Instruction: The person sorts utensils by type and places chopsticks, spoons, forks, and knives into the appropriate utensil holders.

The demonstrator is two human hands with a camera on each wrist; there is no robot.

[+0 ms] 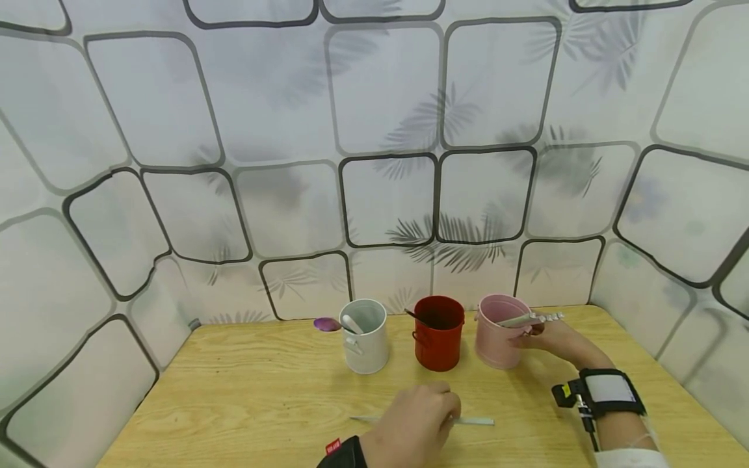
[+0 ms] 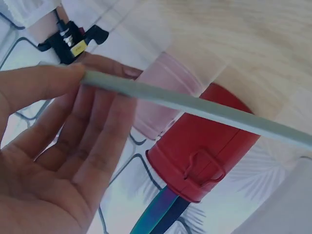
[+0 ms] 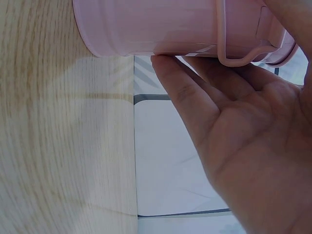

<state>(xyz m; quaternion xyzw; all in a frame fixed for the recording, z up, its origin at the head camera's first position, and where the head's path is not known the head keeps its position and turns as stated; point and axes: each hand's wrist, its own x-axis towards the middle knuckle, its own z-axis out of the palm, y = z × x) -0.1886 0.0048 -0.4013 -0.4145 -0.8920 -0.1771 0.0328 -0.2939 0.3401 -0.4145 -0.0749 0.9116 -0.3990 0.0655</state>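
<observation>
My left hand [image 1: 417,416] pinches a slim, pale grey-green chopstick [image 2: 195,105] between thumb and fingers. It lies nearly level above the near part of the table, its narrow end to the left in the head view. At the right, my right hand [image 1: 556,341] holds the side of a pink bucket [image 1: 496,344], with fingers [image 3: 183,90] against its wall below the rim. Several pale sticks [image 1: 523,320] lean out of that bucket over its right rim. Beside it stands a red bucket [image 1: 435,351] with a dark-looking utensil [image 1: 414,316] inside.
Left of the red bucket is a white bucket [image 1: 367,357] holding a purple-ended utensil [image 1: 328,324] and a white-handled one [image 1: 352,324]. All three buckets stand in a row on the wooden table [image 1: 234,390], near the patterned backdrop [image 1: 281,214].
</observation>
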